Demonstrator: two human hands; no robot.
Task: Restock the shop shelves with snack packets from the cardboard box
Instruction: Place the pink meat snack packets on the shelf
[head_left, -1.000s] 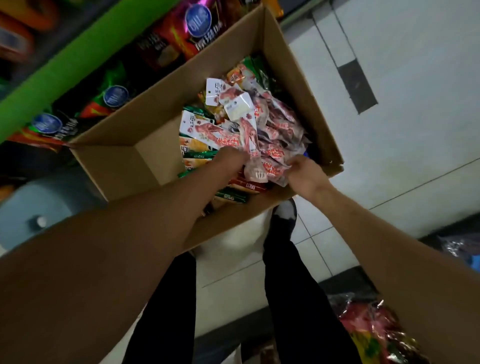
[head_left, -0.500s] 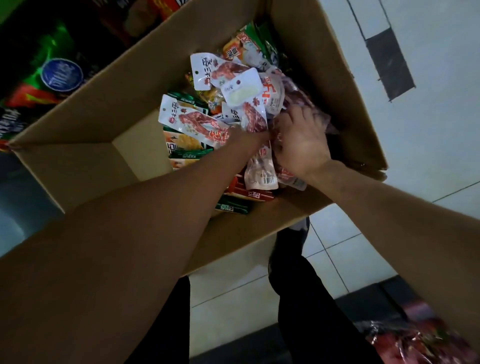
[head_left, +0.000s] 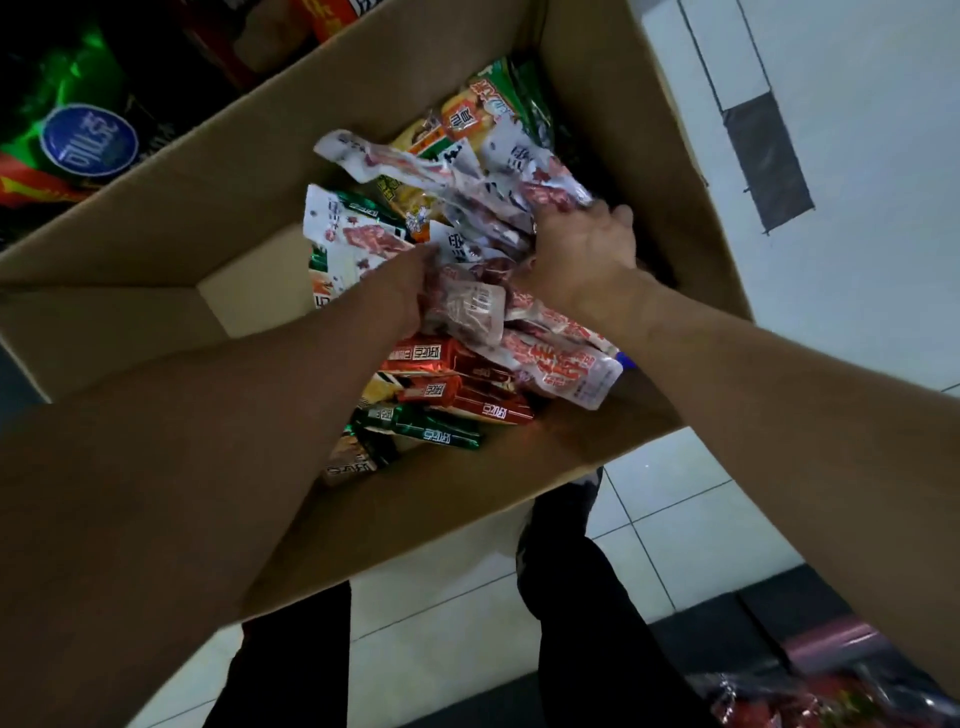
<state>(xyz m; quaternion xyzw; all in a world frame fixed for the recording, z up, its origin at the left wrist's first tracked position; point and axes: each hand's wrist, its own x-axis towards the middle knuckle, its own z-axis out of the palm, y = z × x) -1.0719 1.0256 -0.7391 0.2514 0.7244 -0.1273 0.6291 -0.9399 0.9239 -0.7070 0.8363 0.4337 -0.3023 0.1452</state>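
Brown cardboard box, open-topped; glossy red-and-white snack packets heaped toward its right wall. Left hand and right hand together, curled round that bundle. Slippery film: overfull grab, likely spill.

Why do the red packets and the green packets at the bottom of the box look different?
The red packets are orange-red; the green packets are dark green. The red ones lie higher in the pile; the green ones sit nearer the box's near wall. Both are long, shiny, flat, and untouched by either hand.
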